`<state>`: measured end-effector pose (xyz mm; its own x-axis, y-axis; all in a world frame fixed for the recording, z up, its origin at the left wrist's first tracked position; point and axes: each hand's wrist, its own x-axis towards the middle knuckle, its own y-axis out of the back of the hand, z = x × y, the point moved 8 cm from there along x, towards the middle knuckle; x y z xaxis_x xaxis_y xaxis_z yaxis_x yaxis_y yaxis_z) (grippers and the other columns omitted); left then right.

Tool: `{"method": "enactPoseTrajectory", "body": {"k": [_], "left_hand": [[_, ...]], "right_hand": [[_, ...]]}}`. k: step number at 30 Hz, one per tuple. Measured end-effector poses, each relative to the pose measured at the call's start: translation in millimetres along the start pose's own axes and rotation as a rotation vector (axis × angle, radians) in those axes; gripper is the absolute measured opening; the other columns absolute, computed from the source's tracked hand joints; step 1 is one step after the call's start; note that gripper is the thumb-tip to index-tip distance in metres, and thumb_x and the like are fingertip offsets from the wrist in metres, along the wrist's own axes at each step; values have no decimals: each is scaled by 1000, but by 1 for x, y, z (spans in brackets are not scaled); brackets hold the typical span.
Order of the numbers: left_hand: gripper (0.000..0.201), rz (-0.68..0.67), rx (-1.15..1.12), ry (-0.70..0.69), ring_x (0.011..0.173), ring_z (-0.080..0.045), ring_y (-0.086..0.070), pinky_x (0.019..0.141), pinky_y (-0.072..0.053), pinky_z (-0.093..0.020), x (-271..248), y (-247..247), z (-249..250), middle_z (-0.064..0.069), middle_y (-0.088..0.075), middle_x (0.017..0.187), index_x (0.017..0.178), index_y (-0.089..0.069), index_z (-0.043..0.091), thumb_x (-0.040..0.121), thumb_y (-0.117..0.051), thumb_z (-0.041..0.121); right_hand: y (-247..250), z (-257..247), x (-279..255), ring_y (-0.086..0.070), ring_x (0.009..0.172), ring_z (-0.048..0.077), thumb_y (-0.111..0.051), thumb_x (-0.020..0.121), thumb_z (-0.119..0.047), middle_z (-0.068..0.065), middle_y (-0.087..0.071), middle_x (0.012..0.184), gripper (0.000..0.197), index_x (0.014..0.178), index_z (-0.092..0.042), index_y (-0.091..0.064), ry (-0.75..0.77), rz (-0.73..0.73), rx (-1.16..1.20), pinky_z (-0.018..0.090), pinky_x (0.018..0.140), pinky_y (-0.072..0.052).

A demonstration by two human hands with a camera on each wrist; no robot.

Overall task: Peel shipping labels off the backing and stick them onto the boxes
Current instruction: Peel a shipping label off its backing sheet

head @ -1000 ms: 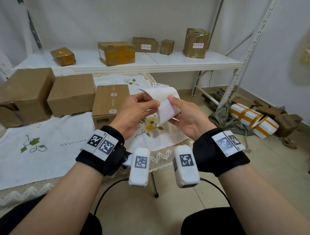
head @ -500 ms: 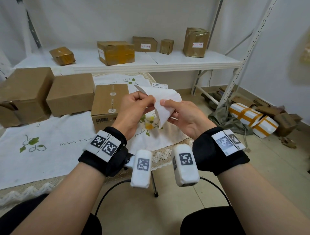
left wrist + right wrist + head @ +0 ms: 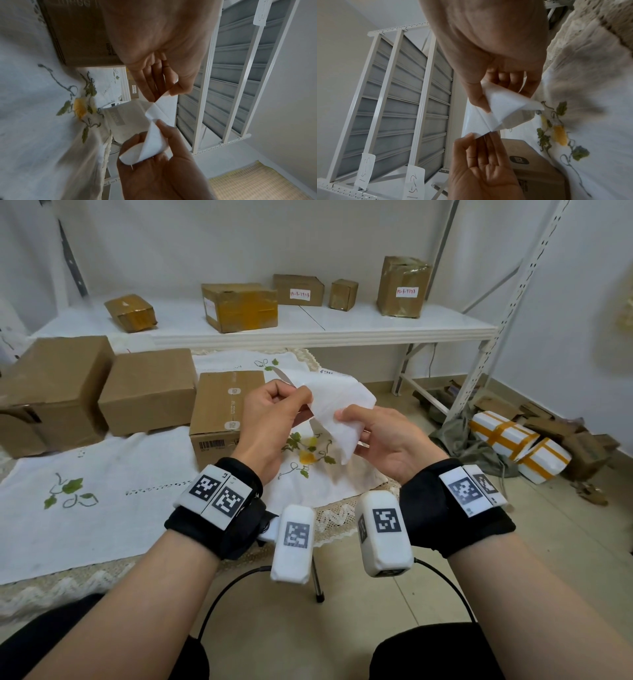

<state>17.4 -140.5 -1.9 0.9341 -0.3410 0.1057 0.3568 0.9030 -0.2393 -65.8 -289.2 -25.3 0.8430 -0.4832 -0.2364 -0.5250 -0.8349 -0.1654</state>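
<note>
Since a second ago, our hands have drawn the white sheet farther apart, so the label (image 3: 337,402) now stands half peeled from its backing (image 3: 346,440). Our left hand (image 3: 270,419) pinches one corner of the sheet between thumb and fingertips; our right hand (image 3: 387,440) pinches the other layer the same way, both raised above the near edge of the embroidered cloth (image 3: 102,491). Which layer is label and which backing we can only guess, since both look plain white from the head view.

Beyond our hands, three brown boxes (image 3: 226,409) stand on the cloth, the leftmost cut off by the frame and the nearest partly hidden by our left hand. Farther back, five taped boxes (image 3: 239,306) sit on the white shelf (image 3: 342,332); two show labels, their writing too small to read.
</note>
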Motion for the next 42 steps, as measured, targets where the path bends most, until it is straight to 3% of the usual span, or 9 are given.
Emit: {"method": "enactPoseTrajectory", "body": {"k": [3,6,10,14,19,24,29,36,42], "left_hand": [[27,-26,5,3,76,-16,-64,74,-58,-20,-1,-3,-1,-7,-61,82,69,-56,10,89,-67,-3],[26,-44,8,-2,80,-20,-65,77,-60,-24,-2,-6,0,-13,-61,87,70,-55,9,90,-67,-3],[24,-44,16,-3,85,-21,-69,83,-62,-28,-3,-8,-1,-14,-66,95,73,-54,8,90,-67,-3],[28,-42,-12,10,82,-19,-68,80,-62,-26,-3,-7,-1,-15,-63,96,70,-52,10,90,-66,-2],[27,-50,-37,34,77,-17,-70,79,-61,-26,-1,-7,-2,-9,-67,88,71,-52,11,91,-65,-1],[25,-41,-86,67,70,-12,-73,74,-62,-25,-1,-8,-4,-9,-70,90,75,-49,10,93,-62,-1],[14,-42,-91,79,72,-12,-75,74,-62,-25,-1,-7,-4,-10,-71,93,86,-51,7,95,-60,1],[17,-34,-111,97,74,-13,-75,72,-62,-23,-1,-4,-4,-12,-72,98,84,-50,10,97,-59,4],[19,-49,-18,59,70,-11,-74,74,-62,-24,-3,-8,-1,-11,-71,94,84,-46,10,96,-59,2]], "right_hand": [[1,-1,-1,-69,83,22,-67,87,1,8,-73,94,22,107,-8,-67,8,30,37,36,81,-57],[-2,-2,-2,-71,106,34,-64,88,3,19,-74,114,33,121,-1,-66,26,19,128,48,97,-58],[-6,-6,-5,-72,100,31,-70,91,1,23,-71,124,42,132,0,-61,44,-18,244,37,71,-64],[-5,-3,-3,-70,115,34,-71,93,-4,20,-73,123,42,133,-2,-61,46,-8,285,46,90,-61],[-1,-1,0,-70,115,33,-72,91,-1,19,-73,121,43,133,0,-61,58,20,308,51,98,-57],[3,-2,-1,-74,103,29,-74,89,0,17,-75,116,41,128,1,-64,43,43,290,41,82,-64],[3,1,1,-73,110,33,-77,86,-1,18,-76,114,43,127,2,-65,16,47,282,50,96,-59],[4,1,1,-74,106,33,-77,85,-2,18,-77,111,43,126,1,-66,-10,67,251,47,89,-62],[6,0,-1,-73,104,30,-74,88,0,14,-76,112,34,119,-6,-61,30,91,216,39,74,-64]]}}
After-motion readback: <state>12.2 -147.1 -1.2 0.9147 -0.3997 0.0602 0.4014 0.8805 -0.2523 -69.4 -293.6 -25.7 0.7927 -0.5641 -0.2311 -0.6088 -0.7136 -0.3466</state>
